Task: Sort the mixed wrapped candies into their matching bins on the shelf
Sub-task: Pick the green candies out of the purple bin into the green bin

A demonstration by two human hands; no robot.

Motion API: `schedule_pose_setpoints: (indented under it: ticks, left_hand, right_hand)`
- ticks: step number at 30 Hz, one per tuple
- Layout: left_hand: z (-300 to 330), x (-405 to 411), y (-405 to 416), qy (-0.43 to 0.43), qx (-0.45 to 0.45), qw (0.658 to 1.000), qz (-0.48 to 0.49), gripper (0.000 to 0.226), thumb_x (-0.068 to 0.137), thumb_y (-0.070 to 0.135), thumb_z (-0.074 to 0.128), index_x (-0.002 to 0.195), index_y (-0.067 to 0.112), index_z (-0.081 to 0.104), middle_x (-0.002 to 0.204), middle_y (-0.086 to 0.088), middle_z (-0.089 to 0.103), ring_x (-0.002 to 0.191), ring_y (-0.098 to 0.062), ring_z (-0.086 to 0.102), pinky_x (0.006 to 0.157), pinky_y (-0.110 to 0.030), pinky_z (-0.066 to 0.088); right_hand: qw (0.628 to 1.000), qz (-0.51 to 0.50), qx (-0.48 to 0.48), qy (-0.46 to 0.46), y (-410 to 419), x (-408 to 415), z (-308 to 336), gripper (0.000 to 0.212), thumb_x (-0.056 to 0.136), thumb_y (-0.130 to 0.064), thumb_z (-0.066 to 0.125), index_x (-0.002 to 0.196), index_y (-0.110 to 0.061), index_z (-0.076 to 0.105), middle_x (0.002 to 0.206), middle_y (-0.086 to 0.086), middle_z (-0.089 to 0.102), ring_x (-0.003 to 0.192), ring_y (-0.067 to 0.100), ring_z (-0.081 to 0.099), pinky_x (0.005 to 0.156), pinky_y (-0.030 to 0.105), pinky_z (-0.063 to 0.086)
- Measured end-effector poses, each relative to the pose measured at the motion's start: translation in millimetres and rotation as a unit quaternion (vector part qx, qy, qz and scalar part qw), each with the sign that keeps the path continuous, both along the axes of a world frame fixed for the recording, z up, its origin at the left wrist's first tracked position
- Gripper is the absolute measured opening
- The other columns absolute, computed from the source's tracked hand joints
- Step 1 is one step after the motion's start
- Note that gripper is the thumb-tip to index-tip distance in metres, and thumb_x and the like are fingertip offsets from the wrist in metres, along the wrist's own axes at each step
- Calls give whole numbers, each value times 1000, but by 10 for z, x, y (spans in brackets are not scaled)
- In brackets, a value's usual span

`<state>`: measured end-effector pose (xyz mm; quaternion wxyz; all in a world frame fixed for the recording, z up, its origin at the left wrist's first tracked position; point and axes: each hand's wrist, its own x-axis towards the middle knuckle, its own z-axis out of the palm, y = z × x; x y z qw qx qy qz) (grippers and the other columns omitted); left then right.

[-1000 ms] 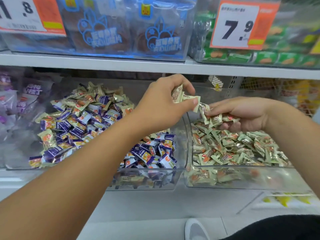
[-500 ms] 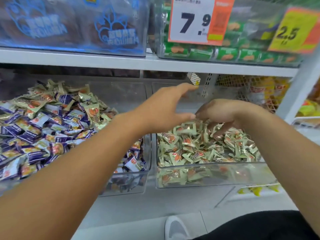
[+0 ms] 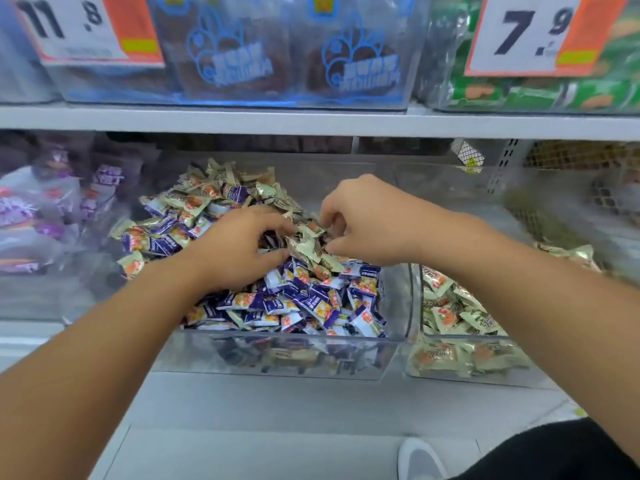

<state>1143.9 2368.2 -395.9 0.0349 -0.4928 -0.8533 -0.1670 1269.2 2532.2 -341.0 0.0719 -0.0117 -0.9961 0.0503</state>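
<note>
A clear middle bin [image 3: 277, 355] holds a mixed heap of purple-wrapped candies [image 3: 311, 299] and pale green-gold wrapped candies [image 3: 214, 195]. To its right a second clear bin [image 3: 464, 372] holds only pale green-gold candies [image 3: 450, 313]. Both hands are in the middle bin on top of the heap. My left hand [image 3: 239, 251] has its fingers curled round pale green-gold candies [image 3: 304, 242]. My right hand [image 3: 367, 220] pinches at the same cluster from the right, fingertips curled down onto the wrappers.
A bin with purple packets [image 3: 41, 216] sits to the left. The white shelf edge [image 3: 311, 121] runs above, carrying bins of blue-printed packs [image 3: 287, 53] and green packs [image 3: 540, 91] with price tags. Below are the grey floor and my shoe [image 3: 420, 460].
Both hands have moved left from the right bin of green-gold candies to the mixed middle bin and now close on green-gold candies there. The camera view has swung left with them.
</note>
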Motion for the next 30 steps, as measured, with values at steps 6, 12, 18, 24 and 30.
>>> schedule_pose_setpoints:
  ticks: [6, 12, 18, 24, 30]
  left_hand:
    - [60, -42, -63, 13, 81, 996, 22, 10, 86, 19, 74, 89, 28, 76, 83, 13, 70, 74, 2, 58, 69, -18, 42]
    - [149, -12, -129, -70, 199, 976, 56, 19, 83, 23, 77, 90, 34, 63, 75, 14, 62, 60, -4, 51, 60, -23, 42]
    - [257, 62, -121, -317, 287, 895, 125, 6, 89, 23, 70, 95, 22, 71, 72, 8, 72, 72, -9, 66, 63, -20, 53]
    - [212, -8, -102, -485, 359, 786, 132, 30, 96, 34, 61, 97, 5, 69, 109, -21, 69, 94, -22, 64, 85, -33, 58]
    - [195, 115, -1, -308, 250, 911, 110, 17, 105, 22, 40, 98, 16, 55, 85, -9, 67, 72, -17, 68, 69, -31, 60]
  right_hand:
    - [991, -59, 7, -116, 1, -209, -93, 32, 78, -30, 80, 92, -1, 75, 90, 15, 75, 90, 31, 70, 75, 44, 60]
    - [988, -81, 6, -132, -68, -254, -153, 25, 80, -27, 81, 87, -3, 74, 86, 13, 74, 82, 27, 70, 73, 40, 60]
    - [974, -93, -198, -49, 30, -230, 45, 24, 81, -25, 81, 73, -8, 66, 65, -1, 66, 62, 13, 60, 60, 27, 52]
    - [854, -100, -511, -24, -19, -322, -12, 12, 94, -8, 57, 83, -11, 53, 106, 21, 69, 94, 34, 71, 75, 49, 62]
    - [818, -163, -551, 33, -16, -371, -19, 30, 100, -17, 45, 127, -6, 48, 63, 8, 49, 53, 22, 55, 63, 41, 61]
